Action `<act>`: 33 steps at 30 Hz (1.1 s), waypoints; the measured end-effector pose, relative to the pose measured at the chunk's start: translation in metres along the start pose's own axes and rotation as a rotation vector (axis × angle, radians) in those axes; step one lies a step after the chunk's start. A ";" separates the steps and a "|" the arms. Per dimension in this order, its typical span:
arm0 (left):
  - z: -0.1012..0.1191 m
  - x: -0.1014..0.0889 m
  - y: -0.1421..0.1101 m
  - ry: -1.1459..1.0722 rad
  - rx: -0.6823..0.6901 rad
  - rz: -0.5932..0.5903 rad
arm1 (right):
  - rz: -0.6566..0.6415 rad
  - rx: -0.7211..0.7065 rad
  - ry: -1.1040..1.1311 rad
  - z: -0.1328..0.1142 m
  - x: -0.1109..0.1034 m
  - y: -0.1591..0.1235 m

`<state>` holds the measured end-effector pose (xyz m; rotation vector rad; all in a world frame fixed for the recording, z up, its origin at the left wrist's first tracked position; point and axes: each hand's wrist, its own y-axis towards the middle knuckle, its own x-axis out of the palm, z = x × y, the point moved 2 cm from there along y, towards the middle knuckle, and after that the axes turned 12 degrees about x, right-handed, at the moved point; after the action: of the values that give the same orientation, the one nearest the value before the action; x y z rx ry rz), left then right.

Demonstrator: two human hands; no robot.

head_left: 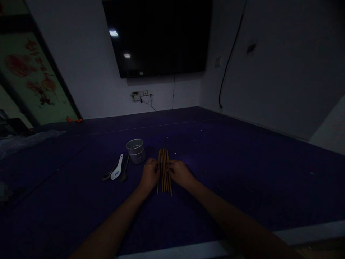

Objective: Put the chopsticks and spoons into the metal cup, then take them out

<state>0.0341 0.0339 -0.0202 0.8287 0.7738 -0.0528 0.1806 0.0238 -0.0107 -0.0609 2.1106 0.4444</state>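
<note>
Several brown chopsticks [164, 176] lie side by side on the dark blue surface, pointing away from me. At their left edge, my left hand [150, 175] has its fingers curled in against an outer chopstick. My right hand [181, 173] pinches the outer chopstick on the opposite side, thumb and fingertips close together. The fingertips partly cover the sticks. Left of my left hand stands a silver metal cup [136, 156] with small holes low in its side. Beside it lie a white soup spoon [116, 170] with a blue mark and a dark spoon [124, 174].
Another dark utensil [106, 176] lies partly under the white spoon. Small white scraps [175, 153] dot the blue surface [242, 172]. Clear plastic sheeting [32, 138] lies at far left. A television [161, 39] hangs on the back wall above sockets [145, 93]. The light is dim.
</note>
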 end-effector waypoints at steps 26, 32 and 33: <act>0.020 -0.005 -0.006 -0.063 -0.013 -0.067 | -0.051 -0.162 0.256 0.000 0.006 -0.001; 0.019 -0.005 -0.006 -0.041 0.002 -0.089 | -0.047 -0.164 0.224 0.002 0.007 0.001; 0.020 -0.005 -0.006 -0.036 0.009 -0.091 | -0.053 -0.167 0.207 0.002 0.007 0.001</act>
<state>0.0404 0.0155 -0.0124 0.7990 0.7774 -0.1522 0.1785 0.0264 -0.0175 -0.2693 2.2637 0.6034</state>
